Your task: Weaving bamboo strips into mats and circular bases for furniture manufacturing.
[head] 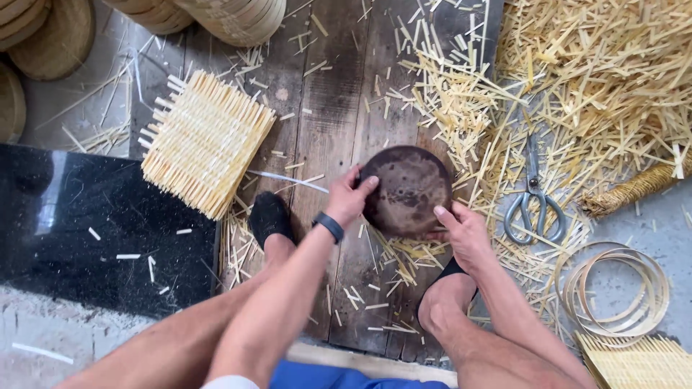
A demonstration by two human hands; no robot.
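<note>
A worn floor of dark wooden planks [324, 108] runs away from the person, its boards lengthwise up the view, with a polished black stone slab [86, 230] to the left and a deep heap of pale yellow bamboo offcuts [591, 79] spread over the right. On the planks at left lies a square woven mat of pale bamboo strips [205, 140], turned so one corner points toward the person's feet. At lower right sits a loose coil of thin bamboo hoops [613, 288], and above it a pair of grey metal scissors [533, 202] lies with blades pointing away and loops toward the person. Between the knees, over the planks, is a round dark brown disc [407, 189], stained and mottled; being circular it shows no long axis, and its flat face is turned up toward the camera. The left hand [349, 198] grips its left rim with the thumb over the face, and the right hand [465, 230] clasps the lower right rim, so both hands are closed on the disc from opposite sides.
</note>
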